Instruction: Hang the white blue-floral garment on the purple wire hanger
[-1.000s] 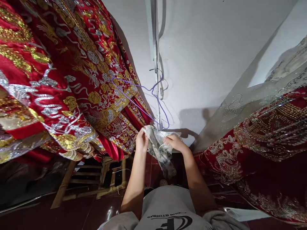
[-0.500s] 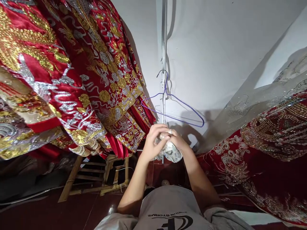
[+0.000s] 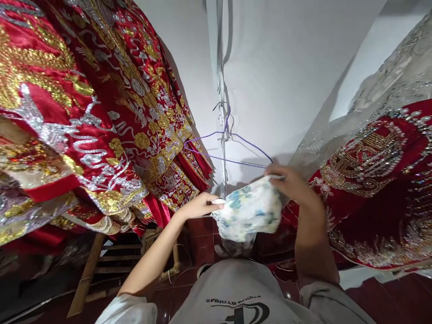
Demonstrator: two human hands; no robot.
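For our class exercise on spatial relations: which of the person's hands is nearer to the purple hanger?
Right. The right hand is up at the purple hanger's lower right corner, contact unclear; the left hand is below its bottom bar, with a visible gap.

You're in a costume shop/rm, prob.: embroid. red jacket [image 3: 141,140] L, beaded gown [image 3: 374,211] R, hanger [image 3: 226,131] at upright's [image 3: 220,81] edge.

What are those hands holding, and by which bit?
A patterned white cloth: the left hand holds its top edge at one end, the right hand at the other.
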